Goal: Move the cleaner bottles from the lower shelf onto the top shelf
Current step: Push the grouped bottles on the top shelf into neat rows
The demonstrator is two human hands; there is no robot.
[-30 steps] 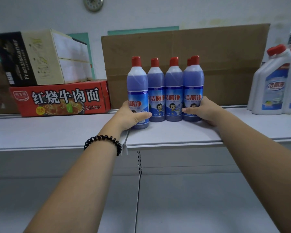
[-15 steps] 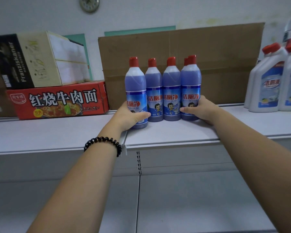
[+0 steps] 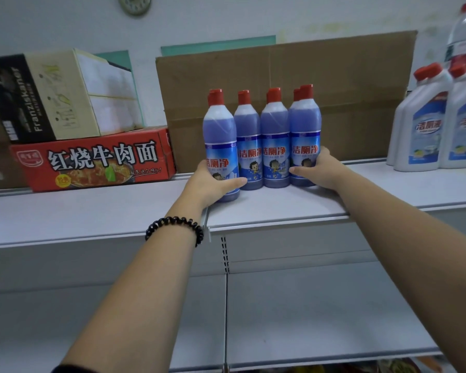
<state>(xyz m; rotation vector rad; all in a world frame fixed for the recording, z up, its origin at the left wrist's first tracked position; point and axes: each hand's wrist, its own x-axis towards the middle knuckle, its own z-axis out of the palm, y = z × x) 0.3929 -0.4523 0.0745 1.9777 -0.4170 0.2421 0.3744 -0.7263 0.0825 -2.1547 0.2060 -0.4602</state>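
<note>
Purple-blue cleaner bottles (image 3: 261, 138) with red caps and blue-and-white labels stand upright in a tight row on the top shelf (image 3: 119, 211), just in front of the cardboard sheet (image 3: 347, 90). The left hand (image 3: 210, 181) curls round the leftmost bottle (image 3: 219, 141). The right hand (image 3: 320, 170) wraps the rightmost bottle (image 3: 306, 130) low down.

You count at least six blue cleaner bottles (image 3: 276, 135), at least three white bottles (image 3: 423, 125) and two cartons (image 3: 92, 160).
</note>
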